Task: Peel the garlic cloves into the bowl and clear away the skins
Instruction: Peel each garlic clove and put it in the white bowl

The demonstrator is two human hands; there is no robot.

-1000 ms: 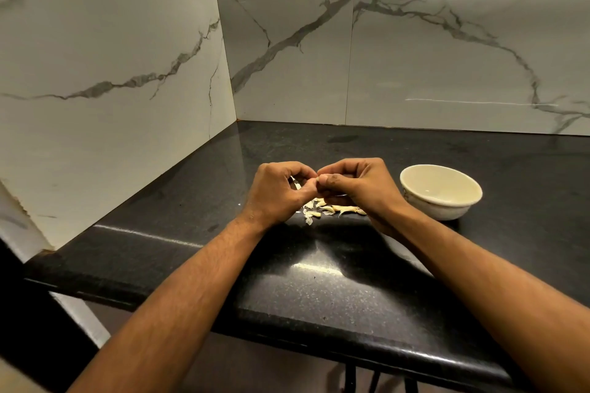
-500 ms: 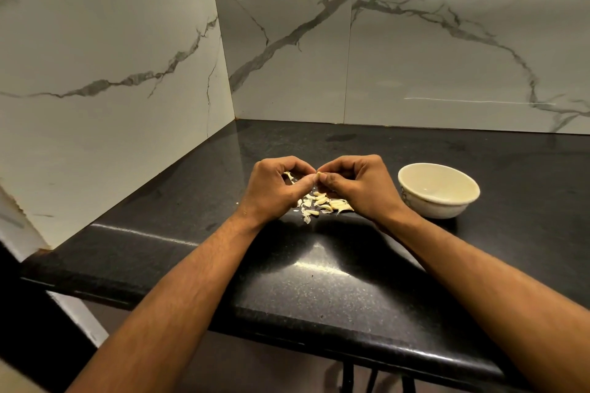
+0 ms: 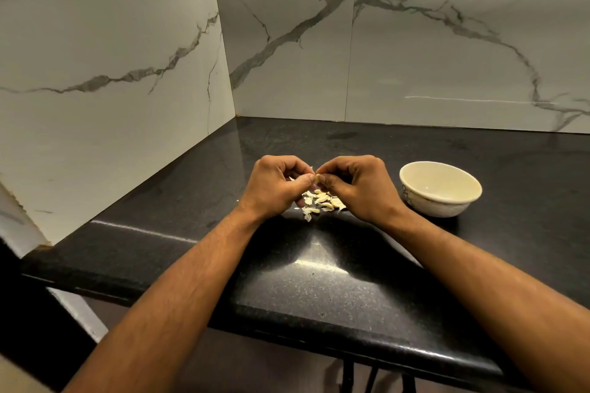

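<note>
Between two hands (image 3: 277, 185) (image 3: 357, 187), one garlic clove (image 3: 318, 178).

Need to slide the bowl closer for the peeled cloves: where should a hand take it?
Grip the bowl by its rim on the left side, nearest the right hand. It stands upright with the rim open, so thumb inside, fingers outside.

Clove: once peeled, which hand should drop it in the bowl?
Right, probably. The bowl sits just right of the right hand, with bare counter between. The left hand would have to cross over. Both hands pinch the clove above the skins.
</note>
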